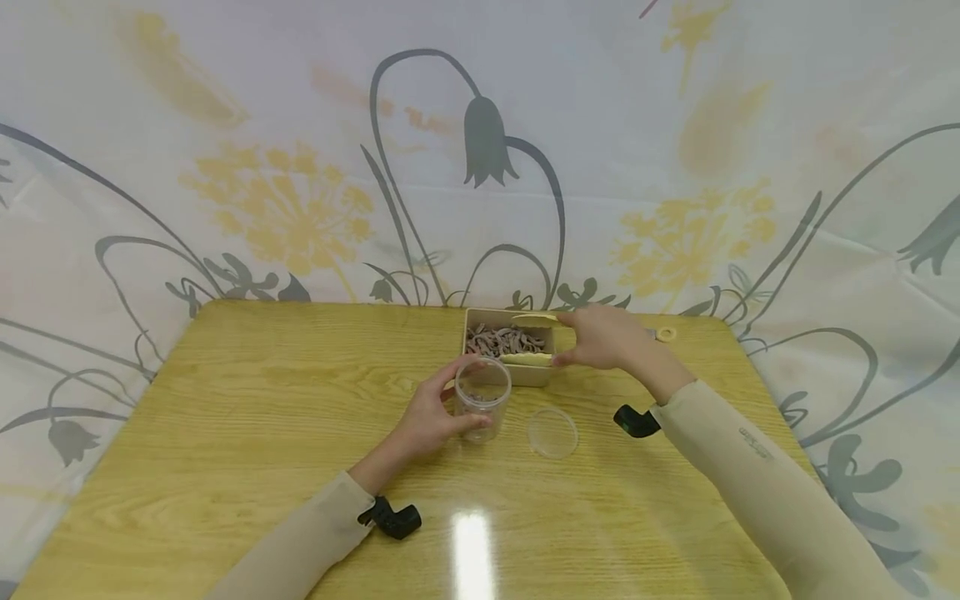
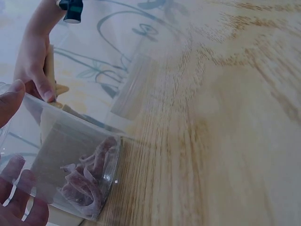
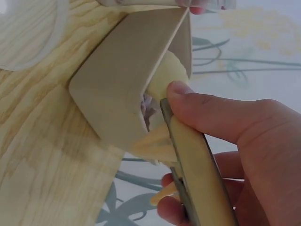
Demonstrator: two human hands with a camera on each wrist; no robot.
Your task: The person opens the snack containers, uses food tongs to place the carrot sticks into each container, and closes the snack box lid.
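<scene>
My left hand point(image 1: 429, 418) grips a clear plastic jar point(image 2: 70, 122) near the table, thumb on one side and fingers round the other. A few purplish-brown strips point(image 2: 87, 186) lie at its bottom. My right hand point(image 1: 606, 340) holds a pair of tongs point(image 3: 197, 169) with pale yellow heads, thumb on one arm and fingers on the other. The tong heads reach into a beige rectangular box point(image 1: 523, 377), spread apart in the head view. Many similar strips point(image 1: 495, 340) fill the box floor. Whether the tongs touch any strips I cannot tell.
A round clear lid point(image 1: 553, 433) lies flat on the wooden table point(image 1: 300, 400), right of the jar. A pale yellow ring point(image 1: 666, 334) shows just past my right hand. A flower-patterned cloth point(image 1: 315, 125) hangs behind the table's far edge.
</scene>
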